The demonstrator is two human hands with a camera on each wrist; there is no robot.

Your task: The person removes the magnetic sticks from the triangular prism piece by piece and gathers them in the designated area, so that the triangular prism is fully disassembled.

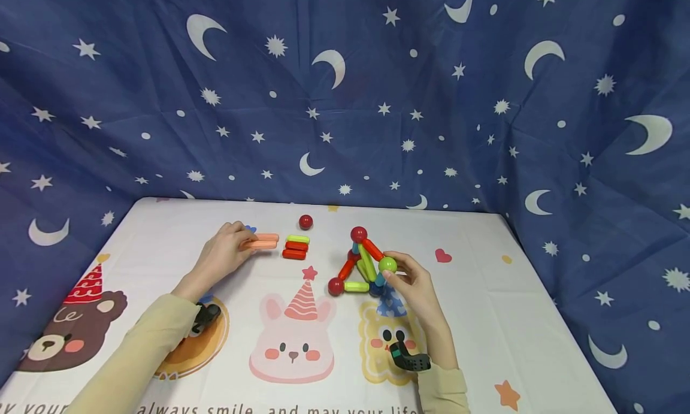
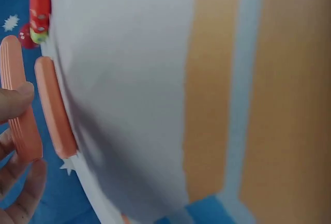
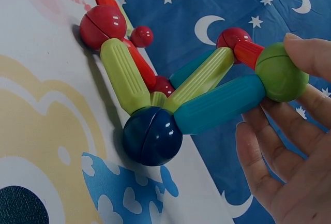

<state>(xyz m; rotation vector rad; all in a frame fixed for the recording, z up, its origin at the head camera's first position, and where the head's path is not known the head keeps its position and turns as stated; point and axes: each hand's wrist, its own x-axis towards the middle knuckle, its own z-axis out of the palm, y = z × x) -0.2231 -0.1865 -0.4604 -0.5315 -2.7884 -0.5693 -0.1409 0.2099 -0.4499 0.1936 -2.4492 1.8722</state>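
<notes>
My left hand pinches a ribbed orange stick between thumb and fingers. A second orange stick lies beside it, apart from the fingers. At the right, my right hand holds the light green ball of a ball-and-stick frame, thumb on one side and fingers behind. From that ball a teal stick runs down to a dark blue ball, and a red stick leads to a raised red ball. Yellow-green sticks and another red ball form the lower part.
Between the hands lie two red sticks and a yellow-green stick. A loose red ball sits behind them. Something small and blue shows behind my left hand. A starry blue curtain stands beyond the printed white tablecloth.
</notes>
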